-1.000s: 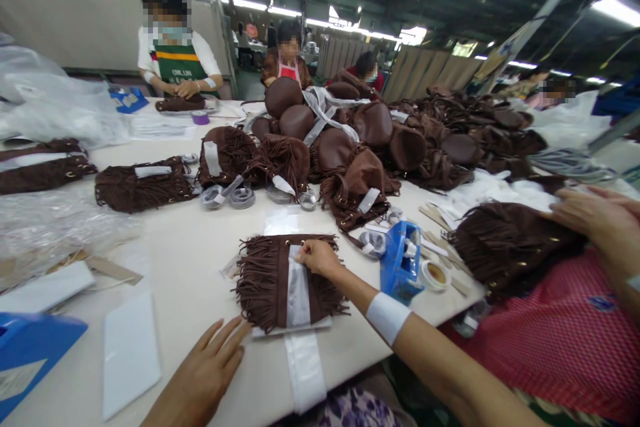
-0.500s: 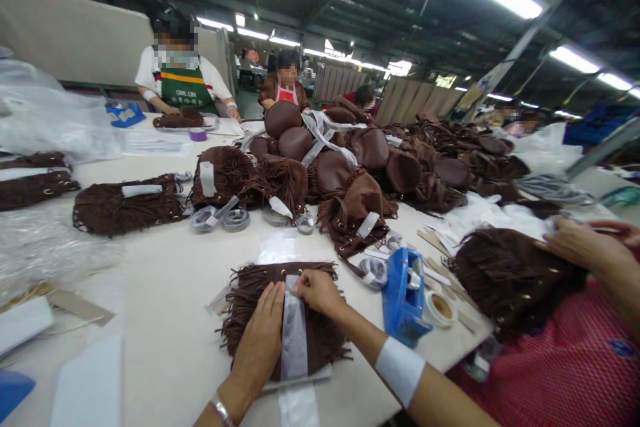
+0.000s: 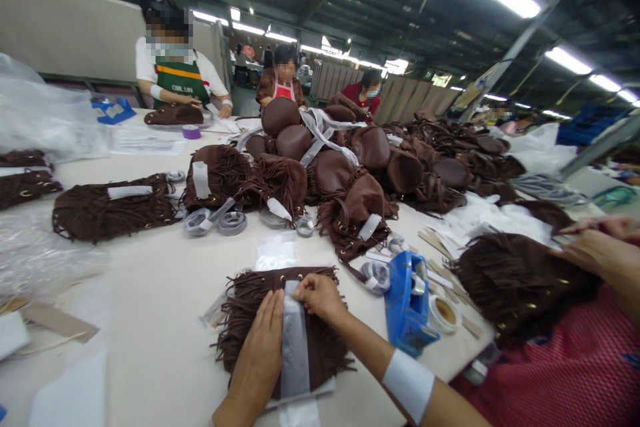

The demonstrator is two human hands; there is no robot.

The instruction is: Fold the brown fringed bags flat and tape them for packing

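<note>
A dark brown fringed bag [image 3: 320, 353] lies flat on the white table before me. Down its middle runs a translucent whitish strip [image 3: 295, 347], from the gold eyelets to the near edge. My left hand [image 3: 260, 347] rests flat on the bag along the strip's left side, fingers stretched and side by side. At the strip's top end, my right hand [image 3: 317, 297] pinches with thumb and index finger. A clear film piece [image 3: 276, 250] sticks out beyond the bag's far edge, and another strip [image 3: 299, 413] lies at its near edge.
A blue tape dispenser [image 3: 407, 307] and a tape roll [image 3: 445, 313] stand to the right. Brown bags [image 3: 333, 170] are heaped behind. At the right, a person's hands [image 3: 595, 247] touch another fringed bag [image 3: 520, 280]. People work across the table [image 3: 160, 280].
The view has shifted slightly. My hands keep nearly the same places on the bag and strip. Across the table, the person in the green apron has raised a hand slightly.
</note>
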